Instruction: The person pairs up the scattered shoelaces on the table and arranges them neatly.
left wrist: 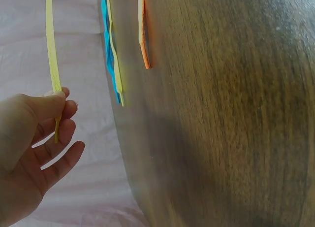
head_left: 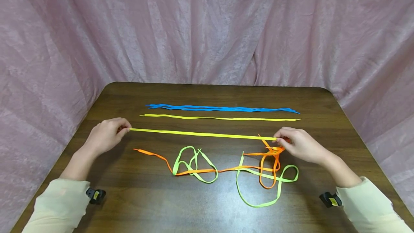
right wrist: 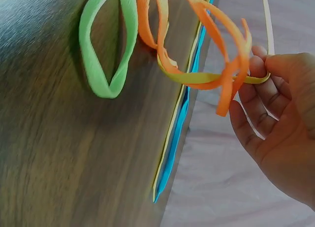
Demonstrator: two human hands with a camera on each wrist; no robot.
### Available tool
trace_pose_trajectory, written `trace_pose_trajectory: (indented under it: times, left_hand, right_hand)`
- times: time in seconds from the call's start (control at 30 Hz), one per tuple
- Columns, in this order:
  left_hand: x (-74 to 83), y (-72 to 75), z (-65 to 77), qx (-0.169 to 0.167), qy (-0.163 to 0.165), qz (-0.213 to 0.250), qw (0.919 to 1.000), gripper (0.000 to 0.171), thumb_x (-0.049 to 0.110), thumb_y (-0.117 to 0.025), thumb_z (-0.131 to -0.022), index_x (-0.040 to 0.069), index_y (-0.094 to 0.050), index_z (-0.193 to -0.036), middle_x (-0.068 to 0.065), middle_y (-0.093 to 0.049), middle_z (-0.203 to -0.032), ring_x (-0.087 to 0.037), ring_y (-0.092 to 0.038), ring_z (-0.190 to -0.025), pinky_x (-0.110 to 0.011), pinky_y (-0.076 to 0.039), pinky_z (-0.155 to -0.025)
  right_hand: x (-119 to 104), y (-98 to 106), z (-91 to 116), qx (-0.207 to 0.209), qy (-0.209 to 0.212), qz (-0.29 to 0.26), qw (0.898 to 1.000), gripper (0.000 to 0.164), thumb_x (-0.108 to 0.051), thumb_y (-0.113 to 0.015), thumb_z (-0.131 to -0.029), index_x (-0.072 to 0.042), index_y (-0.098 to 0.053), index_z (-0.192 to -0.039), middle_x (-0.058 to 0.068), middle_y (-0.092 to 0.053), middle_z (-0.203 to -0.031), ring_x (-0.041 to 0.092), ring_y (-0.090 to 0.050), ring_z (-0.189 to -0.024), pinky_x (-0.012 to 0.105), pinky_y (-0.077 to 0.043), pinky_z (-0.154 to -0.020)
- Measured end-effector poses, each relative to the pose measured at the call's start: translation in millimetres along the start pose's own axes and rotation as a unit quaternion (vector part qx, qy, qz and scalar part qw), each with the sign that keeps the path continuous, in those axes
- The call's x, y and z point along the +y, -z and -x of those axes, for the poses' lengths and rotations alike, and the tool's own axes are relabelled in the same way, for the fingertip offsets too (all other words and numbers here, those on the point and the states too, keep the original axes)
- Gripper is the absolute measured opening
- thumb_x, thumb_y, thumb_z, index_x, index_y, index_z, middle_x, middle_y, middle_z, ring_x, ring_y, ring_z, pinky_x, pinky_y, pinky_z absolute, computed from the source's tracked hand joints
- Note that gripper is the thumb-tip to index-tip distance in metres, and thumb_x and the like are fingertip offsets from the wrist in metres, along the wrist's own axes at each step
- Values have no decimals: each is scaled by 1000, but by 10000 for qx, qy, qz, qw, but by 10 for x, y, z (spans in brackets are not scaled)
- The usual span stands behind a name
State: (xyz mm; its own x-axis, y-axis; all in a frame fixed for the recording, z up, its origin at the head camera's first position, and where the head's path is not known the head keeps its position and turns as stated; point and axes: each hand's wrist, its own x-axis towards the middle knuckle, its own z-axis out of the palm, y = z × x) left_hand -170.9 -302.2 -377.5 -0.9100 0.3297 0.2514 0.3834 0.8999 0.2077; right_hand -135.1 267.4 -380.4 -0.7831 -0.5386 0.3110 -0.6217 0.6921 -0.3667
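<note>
A flat yellow shoelace (head_left: 200,133) stretches nearly straight between both hands. My left hand (head_left: 106,134) pinches one end between thumb and index finger; in the left wrist view its tip (left wrist: 56,131) hangs below the pinch. At the other side my right hand (head_left: 300,145) pinches the lace, and beyond the pinch a yellow tail (right wrist: 192,78) curves in among an orange shoelace's loops (right wrist: 226,89). Those orange loops hang beside the right fingers. On the table, a long orange strand (head_left: 200,170) crosses two loosely looped green shoelaces, one on the left (head_left: 176,163) and one on the right (head_left: 263,204).
Toward the back of the brown table (head_left: 129,204) lie blue shoelaces (head_left: 207,109), side by side and roughly straight. Another yellow shoelace (head_left: 223,118) is laid out just in front of them. A pink curtain (head_left: 207,28) hangs behind the table's far edge.
</note>
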Motion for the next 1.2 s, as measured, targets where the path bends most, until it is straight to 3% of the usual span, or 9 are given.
trace_pose_trajectory:
  times: [0.2,0.57,0.9,1.2]
  left_hand:
    - [-51,12,29,-3,90,-50,9999,3,16,-67,-83,15,-66,-86,1,-64,-76,-14,-51,-57,-35,-38,-49]
    - [-115,52,58,-82,266,-69,9996,4,13,-66,-83,15,-66,-86,-2,-65,-78,-15,-51,-58,-36,-38,-49]
    - [-180,20,31,-249,361,-18,9990,3,16,-66,-84,15,-67,-87,-1,-63,-75,-14,-48,-57,-32,-34,-47]
    - [-225,-60,-11,-325,267,-17,9991,7,11,-64,-84,14,-70,-88,-6,-68,-87,-18,-57,-64,-40,-43,-53]
  right_hand:
    - [51,42,103,111,-103,216,9997,19,1,-67,-79,-18,-62,-83,-10,-58,-73,-3,-46,-63,20,-41,-56]
    - [174,141,267,298,-258,295,9988,22,3,-67,-78,-18,-63,-83,-10,-58,-72,-4,-46,-62,12,-36,-57]
    - [422,181,366,301,-638,631,9955,17,4,-65,-78,-11,-66,-85,-8,-62,-76,-3,-50,-65,22,-41,-56]
    - [590,138,385,387,-584,790,9944,17,3,-69,-75,-12,-67,-83,-6,-63,-78,0,-45,-62,23,-39,-55]
